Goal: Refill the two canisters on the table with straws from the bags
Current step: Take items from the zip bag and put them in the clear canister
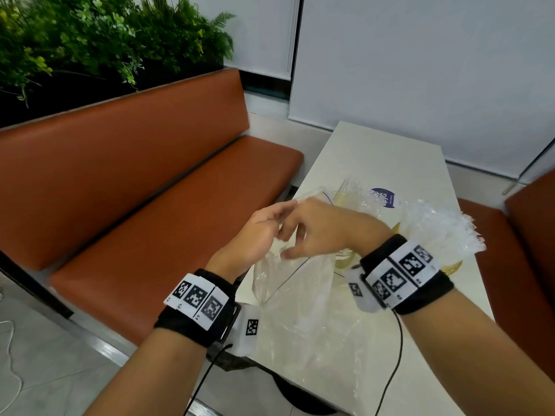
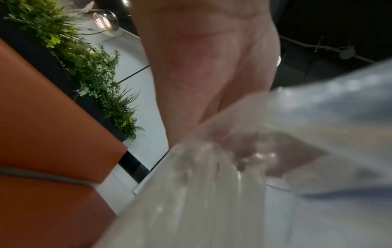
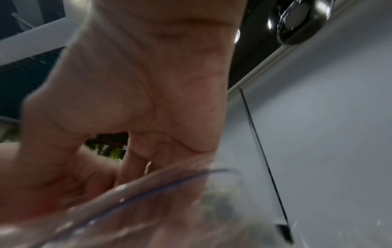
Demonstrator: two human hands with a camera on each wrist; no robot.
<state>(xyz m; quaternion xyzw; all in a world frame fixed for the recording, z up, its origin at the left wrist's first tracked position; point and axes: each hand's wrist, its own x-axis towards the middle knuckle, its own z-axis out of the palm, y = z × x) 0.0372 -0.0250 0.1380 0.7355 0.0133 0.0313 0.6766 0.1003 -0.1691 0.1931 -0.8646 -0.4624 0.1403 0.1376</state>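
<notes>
Both hands, left hand (image 1: 258,232) and right hand (image 1: 324,232), pinch a clear crinkled plastic bag (image 1: 300,295) above the pale rectangular table (image 1: 381,154).

Both forearms reach forward, each with a black wristband covered in square markers. Left hand (image 1: 258,232) sits palm facing right, fingers stretched toward the far side. Right hand (image 1: 318,228) crosses over to the left, right next to it, fingers curled down. Can't tell what either's gripping, too blurry.
</notes>
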